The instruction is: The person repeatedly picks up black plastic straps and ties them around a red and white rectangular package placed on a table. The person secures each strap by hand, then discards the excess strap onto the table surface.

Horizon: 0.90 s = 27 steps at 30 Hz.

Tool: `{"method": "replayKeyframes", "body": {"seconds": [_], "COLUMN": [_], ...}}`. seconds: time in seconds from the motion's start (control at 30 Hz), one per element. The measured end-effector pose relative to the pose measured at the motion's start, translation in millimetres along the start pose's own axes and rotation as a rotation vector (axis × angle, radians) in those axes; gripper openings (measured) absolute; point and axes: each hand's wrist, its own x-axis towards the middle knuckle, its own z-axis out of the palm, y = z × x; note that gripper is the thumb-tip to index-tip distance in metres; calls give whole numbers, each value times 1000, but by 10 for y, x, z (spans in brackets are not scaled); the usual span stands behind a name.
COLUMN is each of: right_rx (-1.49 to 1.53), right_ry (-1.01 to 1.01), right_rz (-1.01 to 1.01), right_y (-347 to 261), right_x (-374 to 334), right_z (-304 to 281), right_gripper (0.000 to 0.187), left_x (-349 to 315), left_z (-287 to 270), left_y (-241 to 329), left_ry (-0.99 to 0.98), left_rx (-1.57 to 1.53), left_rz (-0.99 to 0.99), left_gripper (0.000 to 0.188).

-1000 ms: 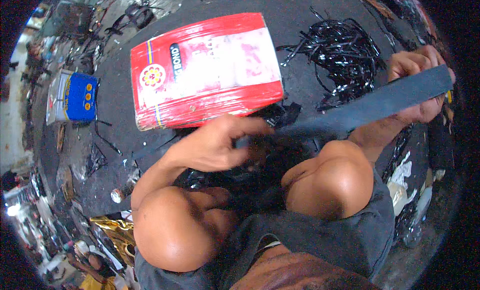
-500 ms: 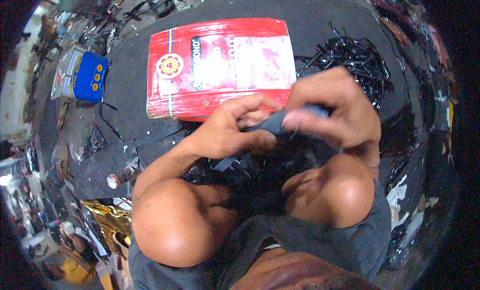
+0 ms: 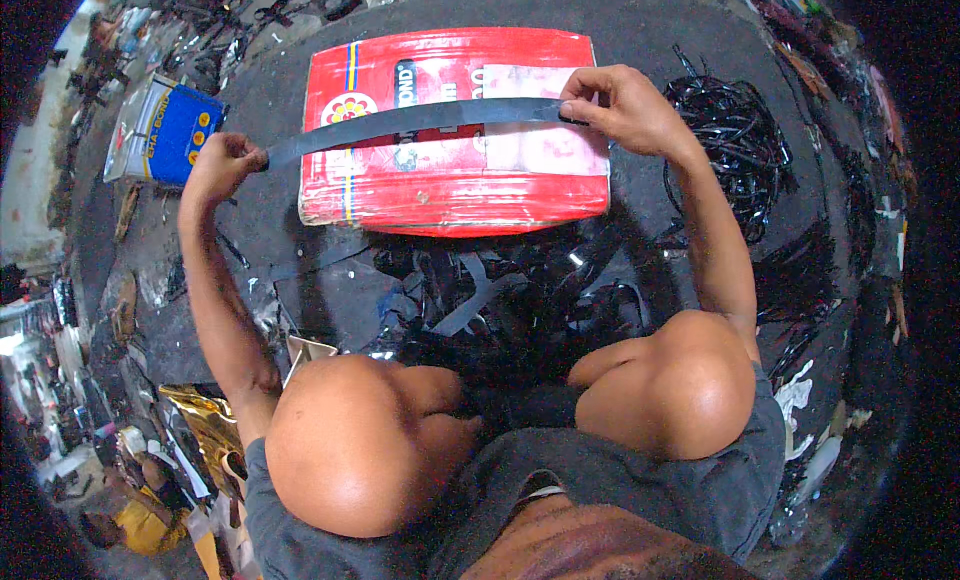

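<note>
A long dark grey strip (image 3: 420, 118) stretches between my two hands, bowed slightly upward in the picture. Its left end is pinched in my left hand (image 3: 226, 167), out past the left side of a red box (image 3: 420, 195). My right hand (image 3: 618, 108) grips the other end between thumb and fingers, over the box's right part. The strip passes above the box's top, which carries a flower emblem and a pale worn patch. Whether the strip touches the box, I cannot tell.
A blue and white can (image 3: 170, 135) stands at the left. To the right lies a heap of shiny black strips (image 3: 725, 145). Dark and grey scraps (image 3: 465, 295) are strewn between the box and my knees. Gold foil (image 3: 205, 425) lies at the lower left.
My hands were close together on the bunched grey strip in front of the box. Now they are spread wide and farther forward, with the strip drawn out between them.
</note>
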Motion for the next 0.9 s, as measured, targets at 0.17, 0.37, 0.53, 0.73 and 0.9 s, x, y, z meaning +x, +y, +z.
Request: {"method": "replayKeyframes", "body": {"seconds": [0.17, 0.37, 0.53, 0.73, 0.9], "right_rx": [-325, -250, -275, -456, -414], "right_ry": [259, 360, 478, 468, 431], "right_rz": [-132, -2, -198, -277, -286], "right_y": [48, -40, 53, 58, 145], "right_x": [-49, -119, -226, -320, -329], "right_z": [191, 249, 246, 238, 245], "right_gripper": [18, 25, 21, 16, 17], "left_x": [62, 117, 66, 11, 32], "left_z": [608, 1541, 1592, 1597, 1636], "left_y": [1658, 2857, 2870, 2899, 2854], "left_ry": [796, 159, 219, 293, 352], "left_rx": [54, -689, -668, -621, -555], "left_rz": [544, 691, 689, 738, 805], "left_gripper": [45, 37, 16, 13, 13]}}
